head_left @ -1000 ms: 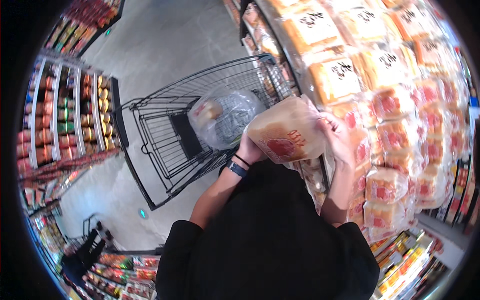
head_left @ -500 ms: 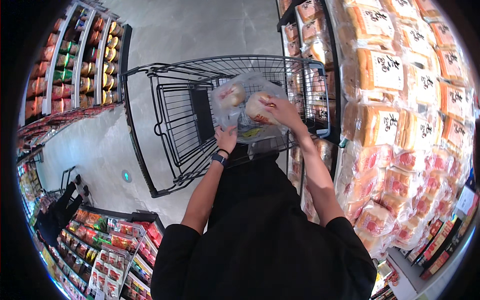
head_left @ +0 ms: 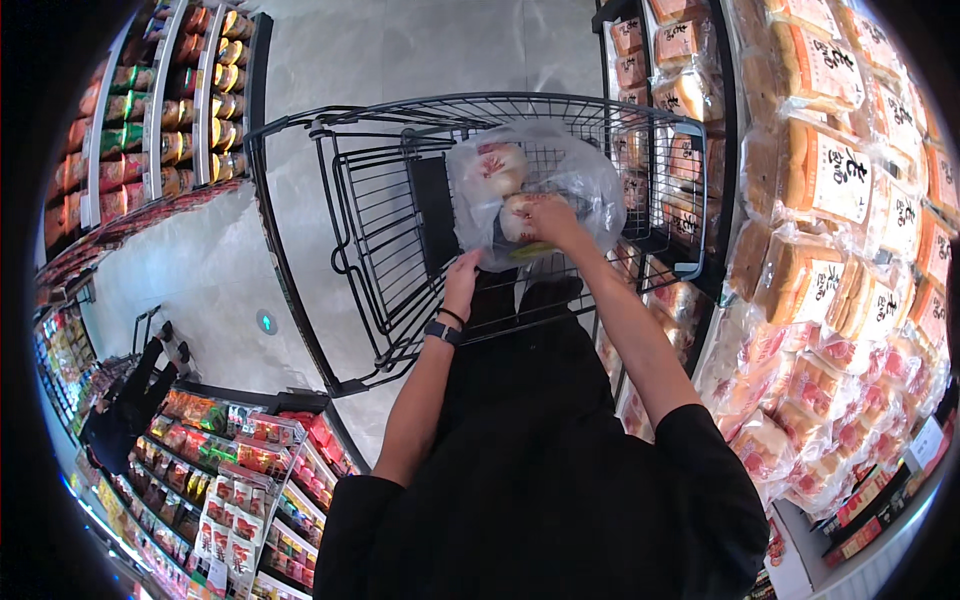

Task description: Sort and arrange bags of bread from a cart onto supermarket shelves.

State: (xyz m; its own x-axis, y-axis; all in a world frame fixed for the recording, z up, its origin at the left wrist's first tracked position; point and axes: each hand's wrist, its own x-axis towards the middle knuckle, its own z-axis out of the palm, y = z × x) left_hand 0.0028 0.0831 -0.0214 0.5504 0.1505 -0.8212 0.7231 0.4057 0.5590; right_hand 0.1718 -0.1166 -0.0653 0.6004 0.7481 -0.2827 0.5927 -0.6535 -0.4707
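Observation:
A translucent plastic bag (head_left: pixel 590 185) lies spread in the black wire shopping cart (head_left: pixel 345 215) in front of me. Two round, pale buns with red print are in it. The farther bun (head_left: pixel 502 168) rests at the bag's far left. Just nearer is the second bun (head_left: pixel 517 217), with my right hand (head_left: pixel 552 220) closed over its right side; some of my fingers are hidden. My left hand (head_left: pixel 462 280) pinches the bag's near left edge. Something yellow-green (head_left: pixel 535 249) shows low in the bag, too blurred to name.
Shelves of bagged sliced bread (head_left: pixel 830 170) stand close along the cart's right side. Shelves of cup-shaped packages (head_left: pixel 228 105) are at the far left, and a rack of colourful packets (head_left: pixel 235 480) at the near left. Another person (head_left: pixel 120 425) stands by a cart at the left.
My right hand has brought the second bun down beside the first one. The bag's right side now bulges wider. My view has shifted, so cart and shelves appear farther right.

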